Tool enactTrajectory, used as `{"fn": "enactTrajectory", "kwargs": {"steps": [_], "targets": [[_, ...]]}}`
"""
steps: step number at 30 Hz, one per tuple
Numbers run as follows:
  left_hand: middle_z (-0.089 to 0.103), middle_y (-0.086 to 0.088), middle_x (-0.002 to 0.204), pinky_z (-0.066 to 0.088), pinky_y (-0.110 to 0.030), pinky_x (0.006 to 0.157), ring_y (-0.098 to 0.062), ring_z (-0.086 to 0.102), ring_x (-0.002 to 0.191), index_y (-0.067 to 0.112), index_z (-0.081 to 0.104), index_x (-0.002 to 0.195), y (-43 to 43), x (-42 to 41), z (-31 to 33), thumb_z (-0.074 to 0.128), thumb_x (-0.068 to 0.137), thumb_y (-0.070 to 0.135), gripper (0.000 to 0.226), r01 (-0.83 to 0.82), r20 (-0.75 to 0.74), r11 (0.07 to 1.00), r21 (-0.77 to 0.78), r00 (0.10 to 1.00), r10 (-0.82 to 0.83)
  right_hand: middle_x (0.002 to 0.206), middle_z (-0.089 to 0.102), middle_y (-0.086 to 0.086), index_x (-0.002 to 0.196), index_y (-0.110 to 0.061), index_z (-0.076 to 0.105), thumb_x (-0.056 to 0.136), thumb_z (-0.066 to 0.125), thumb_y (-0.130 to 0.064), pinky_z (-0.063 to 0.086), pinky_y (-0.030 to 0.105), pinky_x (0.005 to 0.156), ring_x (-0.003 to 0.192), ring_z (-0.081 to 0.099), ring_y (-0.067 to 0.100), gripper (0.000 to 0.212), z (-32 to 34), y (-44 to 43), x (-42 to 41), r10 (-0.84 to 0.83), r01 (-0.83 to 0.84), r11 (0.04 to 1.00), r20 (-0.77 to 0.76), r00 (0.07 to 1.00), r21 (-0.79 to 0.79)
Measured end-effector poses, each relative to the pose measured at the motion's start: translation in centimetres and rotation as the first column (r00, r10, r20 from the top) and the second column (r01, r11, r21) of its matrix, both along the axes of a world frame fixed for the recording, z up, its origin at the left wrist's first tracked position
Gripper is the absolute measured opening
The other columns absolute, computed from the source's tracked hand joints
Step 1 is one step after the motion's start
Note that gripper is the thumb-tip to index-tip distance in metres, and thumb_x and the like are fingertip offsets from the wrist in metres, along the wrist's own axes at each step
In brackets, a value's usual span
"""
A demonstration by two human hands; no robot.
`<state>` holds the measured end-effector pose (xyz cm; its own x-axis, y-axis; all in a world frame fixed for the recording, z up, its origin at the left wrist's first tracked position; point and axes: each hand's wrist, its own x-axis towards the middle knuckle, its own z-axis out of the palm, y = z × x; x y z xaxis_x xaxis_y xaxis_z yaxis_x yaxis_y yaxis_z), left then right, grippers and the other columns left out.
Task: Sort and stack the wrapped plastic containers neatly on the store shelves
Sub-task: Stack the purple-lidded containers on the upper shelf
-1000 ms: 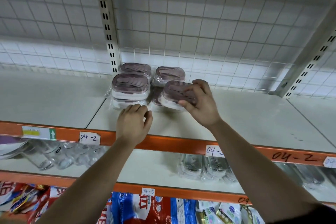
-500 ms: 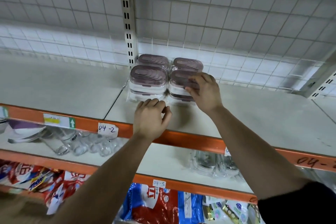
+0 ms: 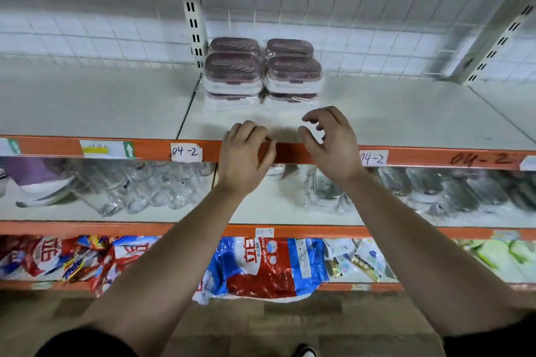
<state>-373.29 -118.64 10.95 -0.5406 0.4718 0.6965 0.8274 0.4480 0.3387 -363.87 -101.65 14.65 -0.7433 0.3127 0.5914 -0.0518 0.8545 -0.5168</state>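
Top shelf (image 3: 406, 113), a white board with an orange front rail (image 3: 290, 152): four stacks of wrapped containers (image 3: 232, 62), clear bodies with dull purple lids, are sitting in a two-by-two block towards the back. The block is just right of the slotted upright post (image 3: 191, 9) and in front of the white wire grid (image 3: 362, 9). The front left stack (image 3: 232, 85) and front right stack (image 3: 293, 81) are each showing two containers, one lying on the other. The back left stack (image 3: 234, 45) and back right stack (image 3: 289, 48) are standing directly behind them, their lower parts hidden. The left hand (image 3: 246, 153) is hovering over the rail, fingers curled in against the thumb, grasping nothing. The right hand (image 3: 333, 145) is hovering just beside it, fingers half bent and spread, released, grasping nothing. Both hands are hanging apart from the containers, with bare shelf board showing between. A paper label (image 3: 185, 151) reading 04-2 is sticking to the rail left of the left hand, and a second label (image 3: 373, 158) is showing at the right wrist, partly hidden. On the middle shelf (image 3: 261, 211), clear glassware (image 3: 130, 194) is lying in rows. Below it, red, white and blue bags (image 3: 261, 266) are lying side by side.
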Motion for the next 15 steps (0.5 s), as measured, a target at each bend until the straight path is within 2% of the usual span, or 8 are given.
{"fn": "enactTrajectory", "kwargs": {"steps": [3, 7, 11, 15], "targets": [[0.061, -0.006, 0.086, 0.045, -0.038, 0.071, -0.027, 0.057, 0.078, 0.009, 0.067, 0.086, -2.1, 2.0, -2.4, 0.057, 0.091, 0.021, 0.017, 0.103, -0.013, 0.994, 0.017, 0.995, -0.103, 0.093, 0.063, 0.001, 0.097, -0.01, 0.066, 0.09, 0.058, -0.024, 0.047, 0.027, 0.069, 0.08, 0.059, 0.016, 0.018, -1.6, -2.7, 2.7, 0.02, -0.019, 1.0, -0.026, 0.999, 0.016], [0.061, -0.004, 0.083, 0.045, -0.041, 0.072, -0.027, 0.057, 0.079, 0.009, 0.066, 0.083, -4.4, 2.6, -6.7, 0.053, 0.092, 0.022, 0.021, 0.235, 0.066, 0.964, -0.129, 0.971, -0.228, 0.085, 0.064, 0.0, 0.091, -0.01, 0.066, 0.091, 0.055, -0.024, 0.049, 0.036, 0.062, 0.073, 0.057, 0.016, 0.018, -6.3, -4.7, 4.9, 0.023, -0.023, 1.0, 0.057, 0.998, -0.01], [0.062, -0.002, 0.083, 0.046, -0.042, 0.07, -0.026, 0.059, 0.078, 0.011, 0.067, 0.085, -6.1, 1.2, -11.5, 0.048, 0.093, 0.027, 0.026, 0.227, 0.225, 0.952, -0.203, 0.958, -0.18, 0.095, 0.066, 0.001, 0.1, -0.011, 0.067, 0.09, 0.05, -0.036, 0.055, 0.039, 0.07, 0.083, 0.062, 0.019, 0.032, -12.2, -5.7, 4.6, 0.042, -0.022, 0.997, 0.257, 0.965, -0.081], [0.064, -0.003, 0.082, 0.047, -0.04, 0.069, -0.029, 0.06, 0.076, 0.012, 0.067, 0.084, -7.1, -0.2, -16.4, 0.047, 0.09, 0.028, 0.027, 0.178, 0.29, 0.949, -0.259, 0.952, -0.099, 0.105, 0.065, 0.004, 0.105, -0.012, 0.067, 0.088, 0.047, -0.043, 0.055, 0.038, 0.076, 0.095, 0.061, 0.022, 0.041, -17.8, -5.8, 2.6, 0.042, -0.003, 0.996, 0.425, 0.904, -0.091]]}}
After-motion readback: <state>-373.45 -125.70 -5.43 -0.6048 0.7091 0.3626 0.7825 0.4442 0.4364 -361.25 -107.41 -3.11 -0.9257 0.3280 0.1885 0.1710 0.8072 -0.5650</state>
